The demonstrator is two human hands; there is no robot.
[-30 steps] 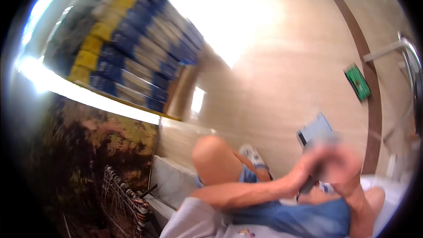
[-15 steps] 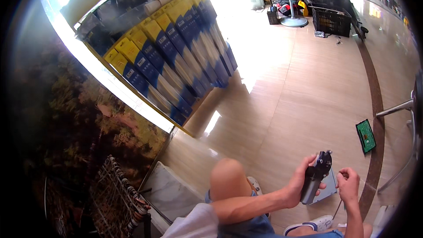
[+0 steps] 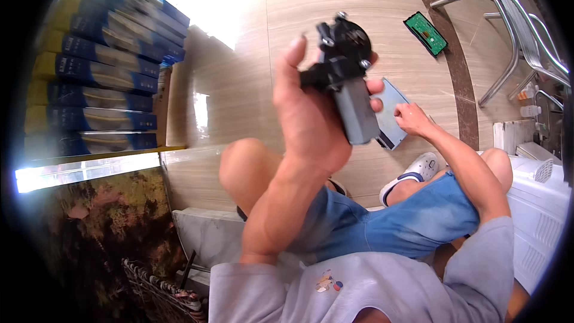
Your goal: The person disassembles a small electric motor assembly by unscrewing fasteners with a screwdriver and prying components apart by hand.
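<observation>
The left hand (image 3: 308, 116) has lifted the small motor (image 3: 345, 87), a grey can with a black gear housing, up close to the camera; half a second ago it was lower, near the knee. Its fingers (image 3: 375, 87) are wrapped tight round the motor's body. The right hand (image 3: 411, 118) has let go and hangs below-right of the motor, fingers loosely curled and empty, over a grey flat panel (image 3: 391, 113) on the floor. This looks like an inspection.

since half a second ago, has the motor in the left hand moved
Yes. The left hand has lifted the grey motor up toward the camera; it now sits level with the green circuit board on the floor.
</observation>
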